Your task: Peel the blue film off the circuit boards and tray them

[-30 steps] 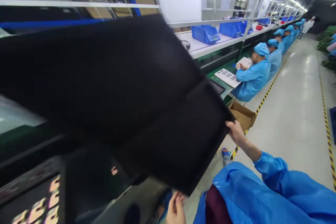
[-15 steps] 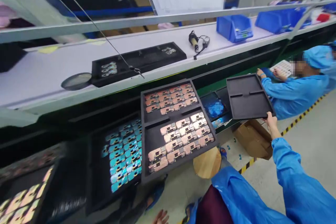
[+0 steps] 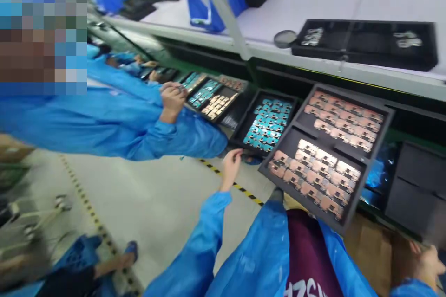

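Below the front edge of a black tray of teal circuit-board-like pieces (image 3: 270, 123) is my left hand (image 3: 232, 167). Its fingers are curved with a small gap between them, and I see nothing in them. At the lower right, my right hand (image 3: 430, 262) is blurred, closed at the near edge of a black divided tray (image 3: 416, 181) that shows no pieces. Between my hands, a larger black tray (image 3: 306, 132) carries rows of copper-coloured pieces in its two sections, close in front of my body.
A co-worker's hand (image 3: 172, 102) is near more filled trays (image 3: 212, 97) at the left. A long black box (image 3: 362, 46) and a round dish (image 3: 285, 38) stand on the white shelf (image 3: 265, 18). A cardboard box (image 3: 369, 246) is below the divided tray.
The view has swung left, bringing the left co-worker into sight. My left hand has risen from low in view to the teal-piece tray. My right hand stays by the divided tray.
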Demonstrator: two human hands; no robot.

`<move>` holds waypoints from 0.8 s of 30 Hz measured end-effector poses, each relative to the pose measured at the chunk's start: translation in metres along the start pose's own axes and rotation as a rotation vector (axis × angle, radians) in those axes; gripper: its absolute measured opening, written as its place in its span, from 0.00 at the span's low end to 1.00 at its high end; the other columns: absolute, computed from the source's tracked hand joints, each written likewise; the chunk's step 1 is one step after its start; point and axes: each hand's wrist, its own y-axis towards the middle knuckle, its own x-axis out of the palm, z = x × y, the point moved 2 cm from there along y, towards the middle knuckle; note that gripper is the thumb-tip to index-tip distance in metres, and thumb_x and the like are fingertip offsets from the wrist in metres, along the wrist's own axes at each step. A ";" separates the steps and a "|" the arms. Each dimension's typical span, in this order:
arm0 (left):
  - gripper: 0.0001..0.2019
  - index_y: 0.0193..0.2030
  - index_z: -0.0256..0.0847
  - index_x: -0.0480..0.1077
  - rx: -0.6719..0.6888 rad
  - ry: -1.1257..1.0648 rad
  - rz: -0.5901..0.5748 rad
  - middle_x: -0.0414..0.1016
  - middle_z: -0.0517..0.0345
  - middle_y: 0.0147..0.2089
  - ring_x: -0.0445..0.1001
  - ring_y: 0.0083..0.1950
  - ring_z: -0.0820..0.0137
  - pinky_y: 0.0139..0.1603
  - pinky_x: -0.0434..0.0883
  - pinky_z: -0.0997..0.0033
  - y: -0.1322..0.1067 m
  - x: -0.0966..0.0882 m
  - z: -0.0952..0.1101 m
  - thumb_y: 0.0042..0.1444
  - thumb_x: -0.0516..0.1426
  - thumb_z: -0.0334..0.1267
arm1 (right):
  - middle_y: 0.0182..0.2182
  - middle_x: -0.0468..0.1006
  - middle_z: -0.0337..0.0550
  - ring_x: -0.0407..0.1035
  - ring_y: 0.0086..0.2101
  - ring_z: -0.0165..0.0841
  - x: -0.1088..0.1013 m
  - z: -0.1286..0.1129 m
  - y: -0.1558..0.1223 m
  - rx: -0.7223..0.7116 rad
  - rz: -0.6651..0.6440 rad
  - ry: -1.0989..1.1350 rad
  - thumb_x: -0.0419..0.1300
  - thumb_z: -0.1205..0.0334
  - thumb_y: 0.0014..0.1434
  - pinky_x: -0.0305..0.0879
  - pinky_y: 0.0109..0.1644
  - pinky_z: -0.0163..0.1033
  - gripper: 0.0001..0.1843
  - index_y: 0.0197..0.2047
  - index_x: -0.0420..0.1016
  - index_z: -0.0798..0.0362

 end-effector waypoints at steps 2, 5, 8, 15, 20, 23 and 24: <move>0.15 0.52 0.39 0.79 0.084 0.031 -0.058 0.83 0.41 0.57 0.77 0.63 0.54 0.70 0.72 0.51 0.045 0.021 -0.003 0.69 0.52 0.36 | 0.64 0.75 0.64 0.71 0.63 0.75 0.007 0.014 -0.021 0.065 0.115 -0.042 0.77 0.28 0.24 0.74 0.28 0.71 0.43 0.43 0.69 0.32; 0.13 0.54 0.40 0.80 0.215 0.052 -0.200 0.81 0.41 0.57 0.73 0.63 0.51 0.69 0.70 0.50 0.099 0.059 -0.006 0.67 0.58 0.33 | 0.59 0.79 0.64 0.69 0.66 0.71 0.023 0.032 -0.067 0.141 0.171 -0.067 0.80 0.38 0.29 0.77 0.48 0.73 0.38 0.39 0.65 0.37; 0.15 0.55 0.40 0.80 0.331 0.055 -0.332 0.79 0.40 0.58 0.70 0.63 0.48 0.68 0.69 0.48 0.127 0.090 -0.002 0.63 0.61 0.30 | 0.53 0.84 0.58 0.75 0.63 0.67 0.041 0.036 -0.111 0.135 0.082 -0.106 0.78 0.39 0.37 0.73 0.63 0.72 0.35 0.44 0.70 0.41; 0.12 0.49 0.40 0.78 0.429 0.061 -0.455 0.77 0.39 0.56 0.68 0.63 0.48 0.66 0.68 0.45 0.153 0.105 0.004 0.62 0.59 0.25 | 0.51 0.85 0.58 0.83 0.55 0.61 0.062 0.011 -0.156 0.059 0.108 -0.216 0.77 0.37 0.39 0.79 0.62 0.65 0.39 0.49 0.78 0.49; 0.08 0.35 0.42 0.72 0.409 -0.004 -0.446 0.79 0.46 0.45 0.73 0.56 0.52 0.62 0.71 0.52 0.171 0.083 0.020 0.56 0.66 0.27 | 0.52 0.84 0.57 0.83 0.55 0.63 0.064 -0.043 -0.175 -0.052 0.147 -0.168 0.77 0.39 0.42 0.72 0.68 0.72 0.34 0.47 0.80 0.49; 0.05 0.38 0.41 0.72 0.322 -0.101 -0.351 0.80 0.50 0.42 0.77 0.48 0.59 0.54 0.75 0.58 0.157 0.049 0.033 0.61 0.65 0.32 | 0.54 0.84 0.59 0.81 0.57 0.65 0.085 -0.106 -0.212 -0.287 0.169 -0.201 0.73 0.40 0.53 0.72 0.68 0.76 0.27 0.50 0.83 0.48; 0.05 0.41 0.40 0.73 0.270 -0.199 -0.309 0.80 0.51 0.42 0.78 0.45 0.61 0.52 0.76 0.60 0.144 0.035 0.041 0.62 0.65 0.35 | 0.56 0.84 0.57 0.81 0.57 0.64 0.097 -0.129 -0.229 -0.396 0.169 -0.223 0.71 0.40 0.59 0.73 0.68 0.77 0.25 0.54 0.84 0.46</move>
